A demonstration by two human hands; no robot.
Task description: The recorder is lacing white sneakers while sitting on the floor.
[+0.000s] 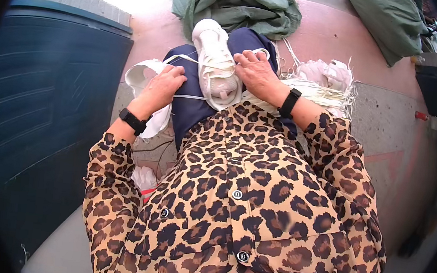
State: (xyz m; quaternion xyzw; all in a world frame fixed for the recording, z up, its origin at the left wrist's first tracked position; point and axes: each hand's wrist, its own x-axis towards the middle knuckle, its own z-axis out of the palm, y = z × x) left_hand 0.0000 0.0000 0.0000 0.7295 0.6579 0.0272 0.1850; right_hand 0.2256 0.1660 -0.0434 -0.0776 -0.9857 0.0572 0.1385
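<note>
A white sneaker (216,73) lies lengthwise on my lap, its toe end away from me and partly laced. My left hand (164,86) is to the left of it, fingers curled closed. A white shoelace (190,97) runs taut from the sneaker to this hand. Against the sneaker's right edge, my right hand (256,73) pinches with bent fingers. A loop of lace shows just beyond its knuckles; the fingertips' exact grip is partly hidden. Beside my left hand is another white shoe piece (139,76), partly covered by the hand.
At right lies a bundle of white laces (333,95) with pale shoe pieces (330,71). Green cloth (236,4) is heaped beyond my knees, and a green sack (384,23) stands at the far right. A dark blue panel (49,88) walls the left side.
</note>
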